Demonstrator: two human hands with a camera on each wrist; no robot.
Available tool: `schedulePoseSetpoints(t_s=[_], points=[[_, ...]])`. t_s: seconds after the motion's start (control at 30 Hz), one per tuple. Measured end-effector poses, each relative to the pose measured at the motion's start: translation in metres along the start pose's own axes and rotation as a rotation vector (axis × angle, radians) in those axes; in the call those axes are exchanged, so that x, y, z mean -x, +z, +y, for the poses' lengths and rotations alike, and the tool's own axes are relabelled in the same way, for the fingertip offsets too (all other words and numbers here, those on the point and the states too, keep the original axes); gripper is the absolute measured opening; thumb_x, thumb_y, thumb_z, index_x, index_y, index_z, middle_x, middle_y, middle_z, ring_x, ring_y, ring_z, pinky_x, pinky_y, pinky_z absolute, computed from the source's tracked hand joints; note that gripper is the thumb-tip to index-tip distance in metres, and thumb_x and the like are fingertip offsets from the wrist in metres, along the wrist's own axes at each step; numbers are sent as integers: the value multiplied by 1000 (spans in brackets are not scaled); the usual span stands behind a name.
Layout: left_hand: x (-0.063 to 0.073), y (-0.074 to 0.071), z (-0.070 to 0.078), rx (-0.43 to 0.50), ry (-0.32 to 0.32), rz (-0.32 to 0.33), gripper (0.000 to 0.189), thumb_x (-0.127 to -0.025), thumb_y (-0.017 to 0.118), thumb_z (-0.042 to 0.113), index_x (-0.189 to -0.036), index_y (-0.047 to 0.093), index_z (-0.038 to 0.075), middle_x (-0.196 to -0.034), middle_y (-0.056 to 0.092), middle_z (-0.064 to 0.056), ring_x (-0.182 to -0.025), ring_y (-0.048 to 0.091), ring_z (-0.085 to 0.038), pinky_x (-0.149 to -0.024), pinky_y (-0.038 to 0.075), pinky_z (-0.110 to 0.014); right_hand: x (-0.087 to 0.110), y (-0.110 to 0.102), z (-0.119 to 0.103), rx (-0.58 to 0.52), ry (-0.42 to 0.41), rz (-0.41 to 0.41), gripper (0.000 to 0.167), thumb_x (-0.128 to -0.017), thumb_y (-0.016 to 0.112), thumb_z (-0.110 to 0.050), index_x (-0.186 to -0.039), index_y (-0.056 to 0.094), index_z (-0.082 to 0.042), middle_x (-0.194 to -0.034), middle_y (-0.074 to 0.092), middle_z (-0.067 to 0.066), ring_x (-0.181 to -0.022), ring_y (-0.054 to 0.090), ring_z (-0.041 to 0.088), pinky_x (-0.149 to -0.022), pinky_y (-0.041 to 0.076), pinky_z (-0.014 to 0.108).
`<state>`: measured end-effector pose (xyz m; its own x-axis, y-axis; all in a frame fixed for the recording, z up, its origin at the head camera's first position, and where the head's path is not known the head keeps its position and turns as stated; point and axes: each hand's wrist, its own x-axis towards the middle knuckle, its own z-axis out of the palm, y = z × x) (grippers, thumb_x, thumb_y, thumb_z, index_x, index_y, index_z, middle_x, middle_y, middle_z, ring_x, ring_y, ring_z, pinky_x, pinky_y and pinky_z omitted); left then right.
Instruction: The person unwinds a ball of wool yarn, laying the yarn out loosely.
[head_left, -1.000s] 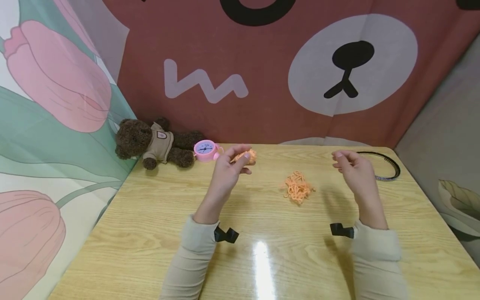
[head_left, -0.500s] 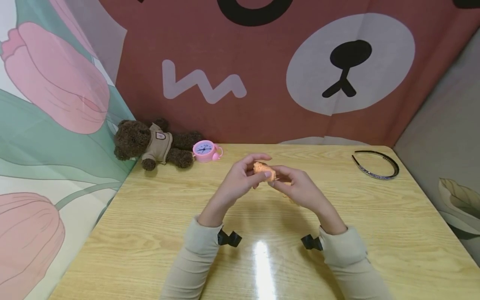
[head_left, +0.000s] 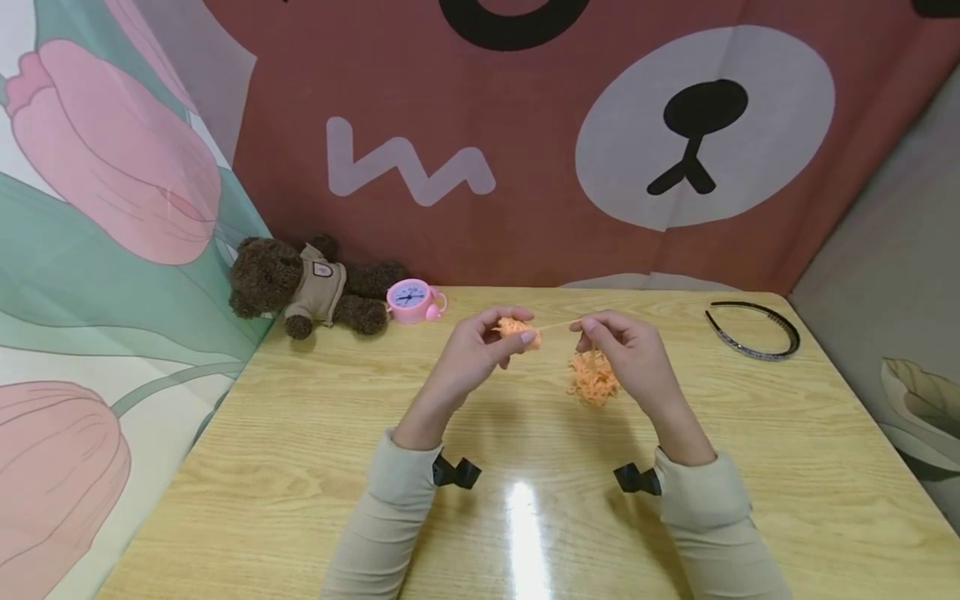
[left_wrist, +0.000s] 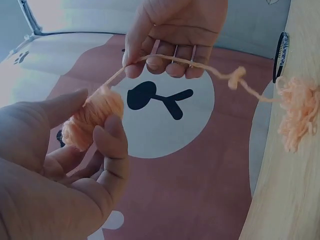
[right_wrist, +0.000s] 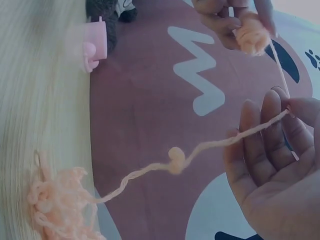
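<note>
My left hand (head_left: 471, 354) grips a small wound ball of orange yarn (left_wrist: 95, 117) between thumb and fingers, above the table. A taut strand of yarn (head_left: 558, 325) runs from the ball to my right hand (head_left: 633, 354), whose thumb and forefinger pinch it. Past the pinch, the strand hangs down with a small knotted loop (right_wrist: 176, 160) in it. It leads to a loose heap of yarn (head_left: 594, 379) lying on the table, partly behind my right hand in the head view.
A pink alarm clock (head_left: 411, 300) stands at the back left, against a brown teddy bear (head_left: 300, 285) lying on its back. At the back right lies a black headband (head_left: 757, 354). A printed cloth (head_left: 525, 233) hangs behind the wooden table (head_left: 300, 483).
My right hand came in from the right without yarn, met the ball at my left hand, then drew back slightly right with the strand pinched. The left hand moved a little right and nearer.
</note>
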<state>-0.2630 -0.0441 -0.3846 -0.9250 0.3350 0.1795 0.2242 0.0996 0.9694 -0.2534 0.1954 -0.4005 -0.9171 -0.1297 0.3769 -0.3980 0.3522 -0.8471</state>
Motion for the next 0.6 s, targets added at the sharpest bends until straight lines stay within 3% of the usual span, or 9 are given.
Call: schedulePoseSetpoints(t_s=[0.07, 0.13, 0.33, 0.5, 0.6], points=[[-1, 1, 0, 29, 0, 36, 26, -96, 72, 22, -121, 68, 15, -89, 67, 2, -66, 52, -16, -57, 42, -23, 0, -1, -1, -11, -2, 14, 28, -105, 56, -29, -106, 75, -9, -83, 69, 7, -75, 62, 12, -66, 47, 25], [-2, 1, 1, 64, -1, 81, 24, -95, 72, 18, -117, 67, 12, -95, 66, 2, -68, 54, -14, -60, 45, -22, 0, -1, -1, -14, -4, 15, 28, -105, 57, -29, -105, 75, -9, -83, 69, 5, -72, 61, 14, -65, 46, 25], [-4, -1, 2, 145, 0, 195, 16, -94, 70, 7, -105, 58, 8, -104, 58, 0, -76, 59, -10, -74, 56, -27, -2, -1, -1, 13, -3, 5, 29, -105, 56, -31, -106, 75, -8, -83, 70, 4, -74, 62, 18, -73, 51, 24], [-6, -4, 2, 195, 30, 246, 20, -96, 68, 5, -113, 57, 4, -104, 59, -1, -82, 64, -10, -74, 57, -27, -1, -7, 1, 17, 44, 31, 31, -105, 55, -35, -107, 74, -11, -85, 70, 1, -81, 65, 24, -80, 53, 25], [-6, -6, 2, 214, 44, 251, 23, -98, 65, 6, -119, 58, 3, -106, 62, -1, -90, 67, -13, -72, 56, -24, -2, -12, 3, -3, 66, 62, 33, -105, 55, -37, -108, 74, -9, -84, 70, -1, -86, 66, 20, -84, 55, 24]])
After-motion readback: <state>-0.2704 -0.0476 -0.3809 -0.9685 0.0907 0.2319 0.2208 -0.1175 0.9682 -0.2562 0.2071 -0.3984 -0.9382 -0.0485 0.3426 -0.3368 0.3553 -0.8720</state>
